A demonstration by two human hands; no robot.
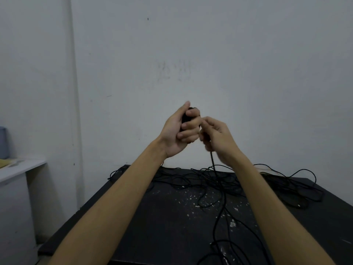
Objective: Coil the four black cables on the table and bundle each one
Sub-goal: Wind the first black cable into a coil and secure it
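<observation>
Here, in the head view, both hands are held up in the middle of the frame, in front of the pale wall [210, 54] and well above the black table [152, 217].

The left hand [180, 131] has its fingers curled round a small black coil [185, 119] of cable. Only a bit of the coil shows between the thumb and the fingers, so I cannot tell how many loops it has. The thumb points up and the palm faces the right side of the frame.

The right hand [215, 135] is just beside the left one, and the fingertips of the two hands look like they touch. Its fingers are bent and pinch the black cable [212, 159] that comes out under it. That hand is a bit blurry, so the exact pinch is hard to see.

The cable hangs almost straight down from the right hand to the table. So the loose part runs up and down, below the hands and a little to the right of the coil. The right hand is the one nearer to it. I think the next loop has to be lifted from below and laid over the coil in the left hand.

Lower in the frame, a messy pile of cables [238, 180] lies across the far side of the table, with strands running toward the bottom edge. They cross each other, so the hanging one may snag. No tied bundle shows anywhere, so the job looks early.

A white shelf [21, 167] sits at the left edge.
</observation>
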